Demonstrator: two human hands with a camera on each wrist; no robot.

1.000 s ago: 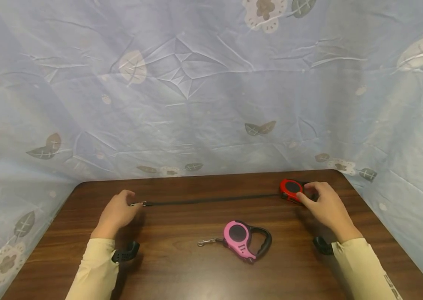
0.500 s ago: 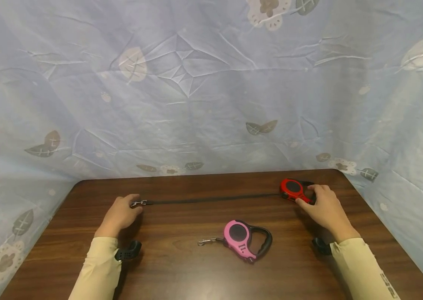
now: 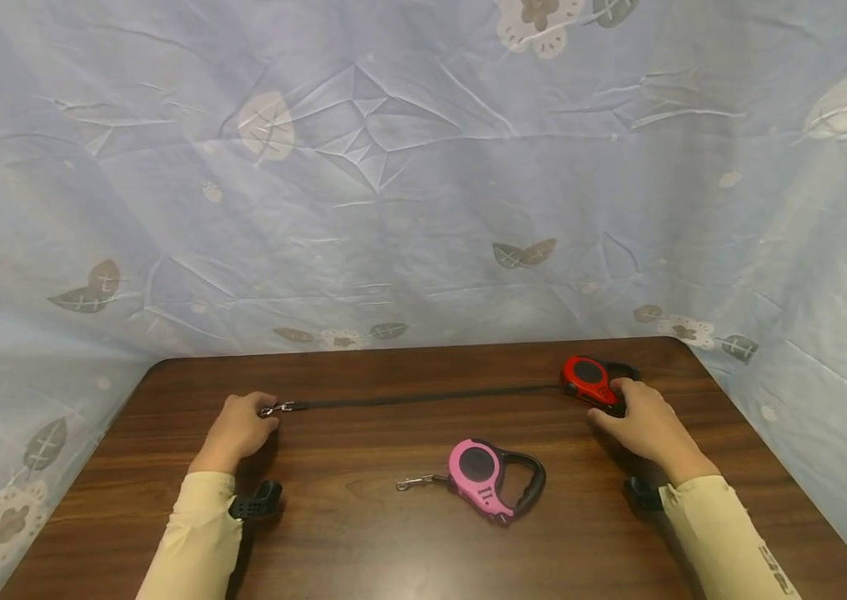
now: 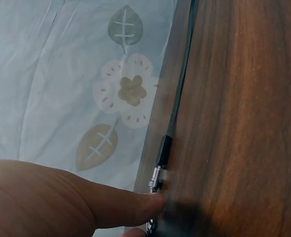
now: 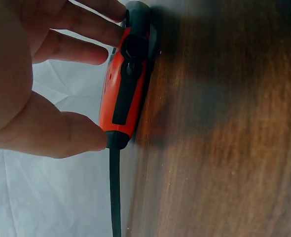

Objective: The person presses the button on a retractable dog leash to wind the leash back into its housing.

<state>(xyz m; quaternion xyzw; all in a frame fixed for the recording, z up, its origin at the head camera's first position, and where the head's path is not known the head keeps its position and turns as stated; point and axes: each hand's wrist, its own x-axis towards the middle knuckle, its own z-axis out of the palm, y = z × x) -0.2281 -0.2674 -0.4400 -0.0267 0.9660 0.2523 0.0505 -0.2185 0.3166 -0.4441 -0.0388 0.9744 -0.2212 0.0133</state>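
Note:
A red and black retractable dog leash (image 3: 588, 379) lies at the back right of the table. Its black cord (image 3: 423, 398) runs left in a nearly straight line to a metal clip (image 3: 278, 407). Around that clip my left hand (image 3: 238, 429) rests with thumb and fingers apart on either side; in the left wrist view the thumb overlaps the clip (image 4: 157, 177). My right hand (image 3: 647, 423) is at the red leash's handle side, fingers spread loosely. In the right wrist view its thumb tip sits right by the black cord outlet (image 5: 116, 139) of the casing.
A pink retractable leash (image 3: 485, 496) with a black handle lies nearer the front, its short metal clip (image 3: 414, 482) pointing left. The brown wooden table (image 3: 333, 533) has patterned pale cloth (image 3: 408, 250) hanging behind and beside it.
My left hand moved right to the clip, then slightly back left. My right hand slid a little down and away, its thumb drawing off the red casing. The pink leash stayed put.

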